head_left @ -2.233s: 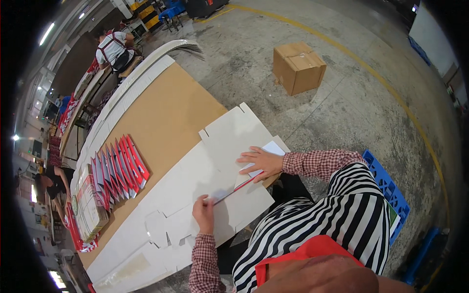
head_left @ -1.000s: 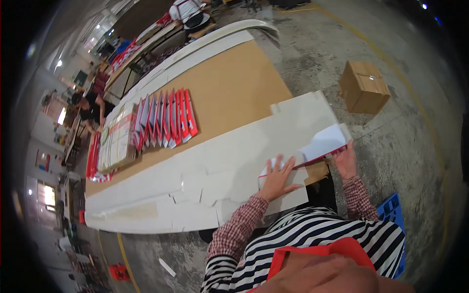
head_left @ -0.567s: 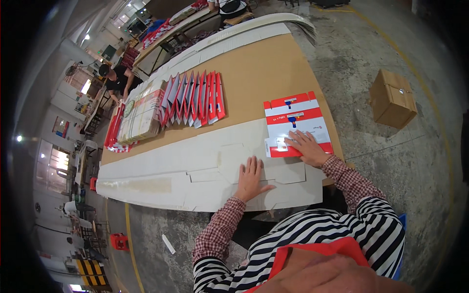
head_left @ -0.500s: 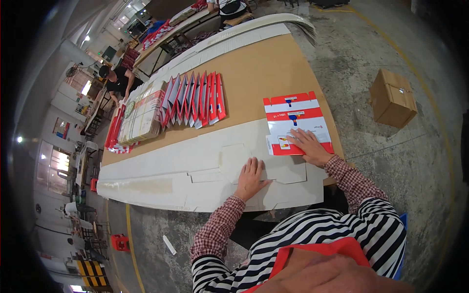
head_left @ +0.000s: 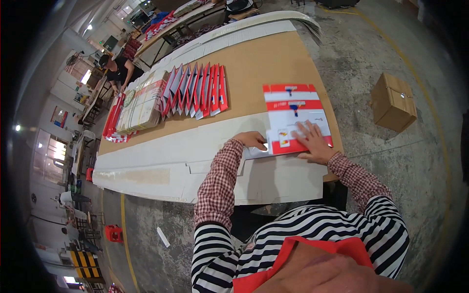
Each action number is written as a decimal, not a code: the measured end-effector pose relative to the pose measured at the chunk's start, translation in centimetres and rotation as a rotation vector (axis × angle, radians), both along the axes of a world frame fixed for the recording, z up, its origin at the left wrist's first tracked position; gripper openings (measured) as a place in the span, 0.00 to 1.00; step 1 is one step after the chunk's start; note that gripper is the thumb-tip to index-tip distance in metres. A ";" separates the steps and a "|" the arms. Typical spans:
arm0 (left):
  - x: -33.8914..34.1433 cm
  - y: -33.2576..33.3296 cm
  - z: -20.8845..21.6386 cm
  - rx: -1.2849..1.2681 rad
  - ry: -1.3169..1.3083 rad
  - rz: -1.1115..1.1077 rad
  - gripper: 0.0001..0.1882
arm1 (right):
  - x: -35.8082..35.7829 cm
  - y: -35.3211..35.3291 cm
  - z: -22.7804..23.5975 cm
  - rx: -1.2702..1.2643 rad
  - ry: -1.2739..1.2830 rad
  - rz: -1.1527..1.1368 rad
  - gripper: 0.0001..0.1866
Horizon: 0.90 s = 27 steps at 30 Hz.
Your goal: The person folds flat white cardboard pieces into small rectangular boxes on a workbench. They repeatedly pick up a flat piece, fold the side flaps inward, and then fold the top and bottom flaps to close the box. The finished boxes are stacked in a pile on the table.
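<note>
A flat red and white printed carton sheet (head_left: 281, 118) lies at the right of the table. My right hand (head_left: 315, 145) rests on its lower right part, palm down with fingers spread. At the sheet's lower left corner, my left hand (head_left: 251, 140) is curled with thumb and fingers at the side flap, seemingly pinching it; the fingertips are partly hidden. Under both hands spreads a layer of white cardboard (head_left: 141, 158).
Several folded red and white cartons (head_left: 198, 93) stand in a row beside a strapped bundle (head_left: 146, 105). White sheets are stacked along the far edge (head_left: 254, 31). A brown box (head_left: 393, 102) sits on the floor at right. A person (head_left: 119, 73) works beyond the table's left end.
My left hand has moved up and right from the white cardboard to the carton sheet's left edge. My right hand stays on the sheet, whose upper part looks slightly blurred.
</note>
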<state>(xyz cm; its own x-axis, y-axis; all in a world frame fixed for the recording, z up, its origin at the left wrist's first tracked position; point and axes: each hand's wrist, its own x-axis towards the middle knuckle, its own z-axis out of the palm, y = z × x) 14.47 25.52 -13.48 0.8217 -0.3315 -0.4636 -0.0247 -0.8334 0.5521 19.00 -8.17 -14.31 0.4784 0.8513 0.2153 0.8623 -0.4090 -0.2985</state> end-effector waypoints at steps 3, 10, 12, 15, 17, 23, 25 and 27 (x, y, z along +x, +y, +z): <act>-1.7 2.8 0.1 -0.147 0.011 0.301 0.16 | 0.2 -0.2 -2.2 -0.014 -0.108 -0.029 0.35; -10.0 1.1 -4.1 0.188 -0.528 0.584 0.18 | 1.0 5.9 -1.9 0.147 0.340 0.180 0.27; -10.3 -2.5 -5.1 0.278 -0.871 0.531 0.17 | 0.5 8.7 -2.3 0.226 0.330 0.255 0.28; -10.8 -3.9 -3.3 -0.047 -0.867 0.807 0.16 | 0.2 10.9 -2.7 0.338 0.284 0.271 0.30; -11.2 -2.6 -2.9 -0.277 -0.534 1.062 0.17 | 0.3 10.8 -3.3 0.399 0.357 0.225 0.31; -12.2 -3.5 -5.5 0.371 -0.894 0.571 0.16 | -0.7 11.1 -2.6 0.428 0.232 0.254 0.33; -13.0 -4.7 -4.4 0.384 -0.794 0.329 0.24 | -0.4 10.6 -3.1 0.335 0.122 0.317 0.31; -14.5 -3.5 -3.4 0.500 -0.786 0.123 0.29 | -0.5 11.0 -2.8 0.186 0.055 0.423 0.29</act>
<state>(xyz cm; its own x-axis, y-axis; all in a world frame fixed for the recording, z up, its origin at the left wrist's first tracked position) -0.02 22.01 -16.89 0.9757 -0.1341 0.1735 -0.1346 -0.9909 -0.0087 18.46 2.80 -17.10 0.1127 0.9235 0.3667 0.9226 0.0397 -0.3837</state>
